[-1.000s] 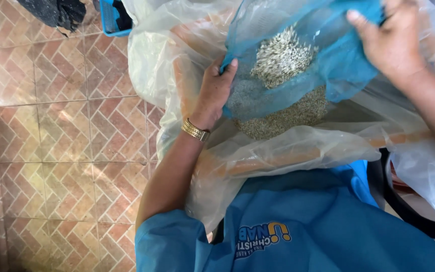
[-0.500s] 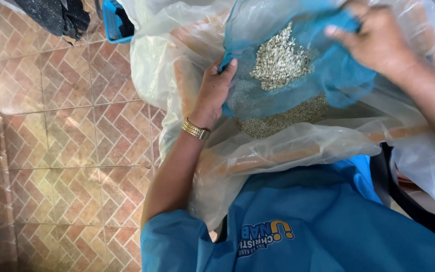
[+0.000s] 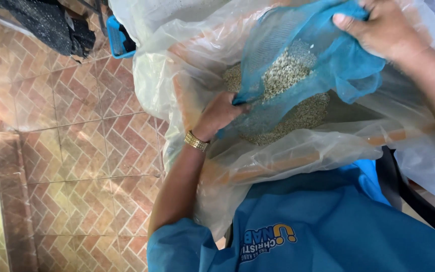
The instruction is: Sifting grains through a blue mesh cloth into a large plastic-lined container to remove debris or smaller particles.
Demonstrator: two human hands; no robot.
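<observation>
Blue mesh cloth [image 3: 328, 65]: stretched over the mouth of a clear plastic bag [image 3: 298, 156], pale grains [image 3: 288, 75] heaped on it (more lie in the bag below).
Left hand [image 3: 220, 113]: fingers closed, pinching the cloth's lower edge; gold watch [image 3: 196, 141] at the wrist.
Right hand [image 3: 378, 27]: clenched on the cloth's upper edge.
Floor: herringbone brick tiles [image 3: 76, 151].
</observation>
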